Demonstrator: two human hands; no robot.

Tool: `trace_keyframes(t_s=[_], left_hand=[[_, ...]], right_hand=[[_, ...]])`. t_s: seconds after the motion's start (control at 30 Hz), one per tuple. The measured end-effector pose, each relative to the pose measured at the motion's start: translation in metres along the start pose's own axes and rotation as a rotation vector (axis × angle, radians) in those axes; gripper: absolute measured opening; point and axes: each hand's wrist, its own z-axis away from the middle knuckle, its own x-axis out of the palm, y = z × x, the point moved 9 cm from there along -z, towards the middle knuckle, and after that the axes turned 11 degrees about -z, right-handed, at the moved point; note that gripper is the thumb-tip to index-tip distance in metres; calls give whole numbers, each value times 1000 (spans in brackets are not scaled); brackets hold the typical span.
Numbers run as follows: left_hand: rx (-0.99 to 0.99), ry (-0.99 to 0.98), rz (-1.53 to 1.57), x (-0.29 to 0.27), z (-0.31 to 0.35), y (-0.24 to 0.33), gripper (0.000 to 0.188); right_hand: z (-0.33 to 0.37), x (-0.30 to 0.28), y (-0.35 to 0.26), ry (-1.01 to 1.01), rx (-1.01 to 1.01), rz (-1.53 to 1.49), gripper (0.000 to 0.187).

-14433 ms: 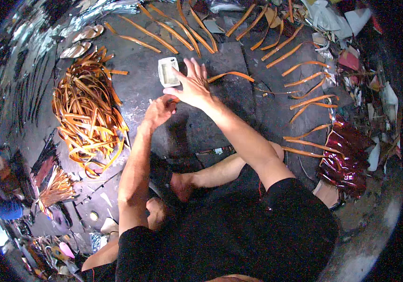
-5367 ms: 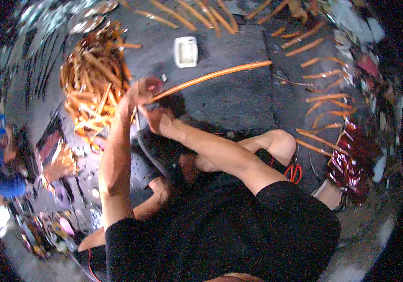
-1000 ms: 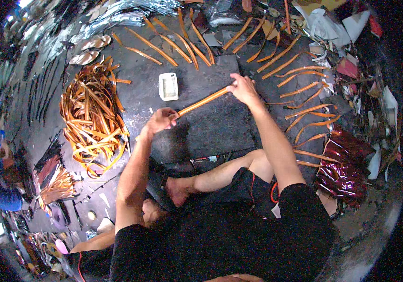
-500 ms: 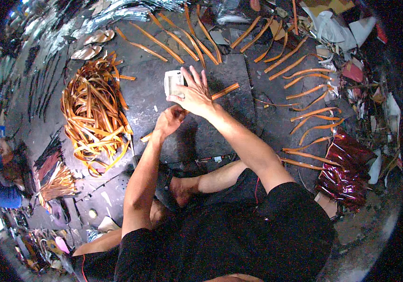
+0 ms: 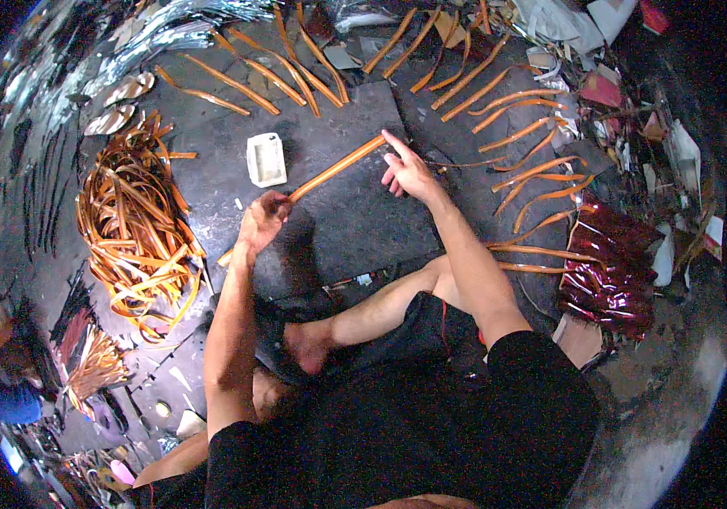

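My left hand (image 5: 261, 222) is closed around a long, flat orange-brown strip (image 5: 339, 172), which slants up to the right over the dark board (image 5: 363, 233). A short end of the strip sticks out below the left wrist. My right hand (image 5: 409, 176) has its index finger stretched to the strip's far end, its other fingers partly curled and apart from the strip. A small white rectangular dish (image 5: 267, 161) rests on the board just beyond my left hand.
A tangled heap of similar strips (image 5: 130, 246) lies to the left. Several single strips (image 5: 469, 89) fan out in an arc from far to right. Dark red shiny sheeting (image 5: 605, 280) lies at right, a pair of sandals (image 5: 109, 120) at far left. A person in blue (image 5: 3, 382) is at the left edge.
My right hand has moved from over the white dish to the strip's far end, leaving the dish uncovered. My left hand still grips the strip. The whole view has shifted slightly.
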Motion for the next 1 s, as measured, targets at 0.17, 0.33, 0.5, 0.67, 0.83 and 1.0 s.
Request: trace_keyframes(t_s=[0.17, 0.33, 0.5, 0.67, 0.83, 1.0], left_hand=[[-62, -59, 321, -9, 0, -44, 20], [-119, -208, -29, -26, 22, -47, 20], [18, -72, -175, -26, 26, 6, 22], [-18, -35, -113, -3, -1, 5, 27], [-83, -29, -138, 2, -3, 4, 29], [88, 134, -59, -10, 7, 24, 29]], right_hand=[[7, 51, -1, -95, 44, 255, 47], [53, 200, 7, -275, -368, 557, 47], [33, 159, -51, 41, -457, 304, 50], [17, 183, -101, 15, -691, 704, 68], [-6, 203, -93, 19, -779, 822, 62], [4, 213, -92, 44, -863, 710, 49]])
